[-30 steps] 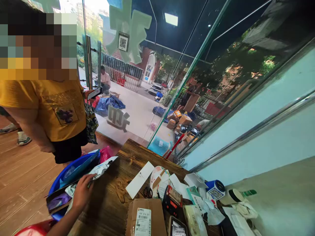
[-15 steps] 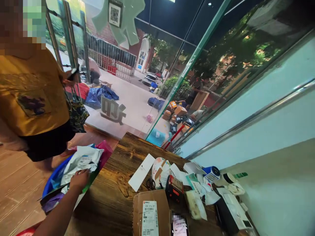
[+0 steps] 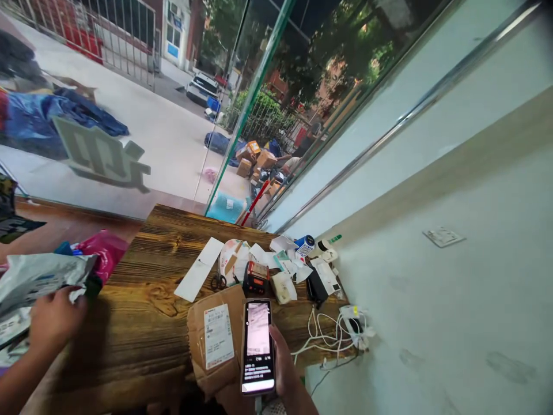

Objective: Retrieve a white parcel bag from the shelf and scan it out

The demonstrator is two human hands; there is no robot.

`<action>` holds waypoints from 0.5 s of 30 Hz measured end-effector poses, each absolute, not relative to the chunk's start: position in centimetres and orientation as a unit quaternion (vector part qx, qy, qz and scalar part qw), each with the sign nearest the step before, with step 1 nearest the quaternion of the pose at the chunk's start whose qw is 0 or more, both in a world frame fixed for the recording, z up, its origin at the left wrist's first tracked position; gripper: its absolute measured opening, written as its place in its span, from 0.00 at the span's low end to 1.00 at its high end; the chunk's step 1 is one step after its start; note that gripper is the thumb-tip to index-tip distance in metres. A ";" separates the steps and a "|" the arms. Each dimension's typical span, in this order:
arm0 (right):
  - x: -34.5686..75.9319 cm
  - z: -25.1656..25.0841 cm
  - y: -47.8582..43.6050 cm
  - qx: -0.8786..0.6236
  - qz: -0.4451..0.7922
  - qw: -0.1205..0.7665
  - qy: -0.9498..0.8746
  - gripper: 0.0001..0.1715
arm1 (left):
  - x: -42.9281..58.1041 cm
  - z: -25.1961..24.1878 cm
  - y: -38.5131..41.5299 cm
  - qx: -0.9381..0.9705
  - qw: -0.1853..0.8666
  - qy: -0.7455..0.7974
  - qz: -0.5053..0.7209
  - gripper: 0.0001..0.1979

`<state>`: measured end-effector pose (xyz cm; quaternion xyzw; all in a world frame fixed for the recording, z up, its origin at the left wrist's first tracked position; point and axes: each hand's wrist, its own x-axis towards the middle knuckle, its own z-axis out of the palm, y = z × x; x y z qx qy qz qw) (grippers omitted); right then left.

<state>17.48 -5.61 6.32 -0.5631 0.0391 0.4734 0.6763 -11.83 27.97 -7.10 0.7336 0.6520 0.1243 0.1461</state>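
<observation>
My left hand [image 3: 58,320] is closed on the near edge of a white plastic mailer bag [image 3: 47,276] at the far left. The bag lies on a heap of other parcels, with a pink plastic parcel [image 3: 106,253] behind it. In my right hand [image 3: 283,360] is a smartphone [image 3: 258,346], its screen lit and facing me, with a cable at its bottom end. The phone hangs over the right side of a cardboard box [image 3: 201,328], which bears a white printed label [image 3: 218,336]. Both rest at the wooden table's [image 3: 138,346] near side.
Scissors [image 3: 218,281], a black and orange device [image 3: 256,278], a white card [image 3: 199,270] and loose papers lie along the table's back. White cables [image 3: 324,334] tangle at the right edge by the wall. Beyond the glass are stacked boxes [image 3: 265,158].
The view has swung right, and the person in the yellow top is out of sight. My right hand with the phone shows fully now. My left hand stays at the white bag.
</observation>
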 end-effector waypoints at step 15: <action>16.5 5.1 -2.3 -0.455 0.566 0.687 -0.020 0.33 | 7.9 6.1 8.3 0.662 0.614 0.366 0.227 0.22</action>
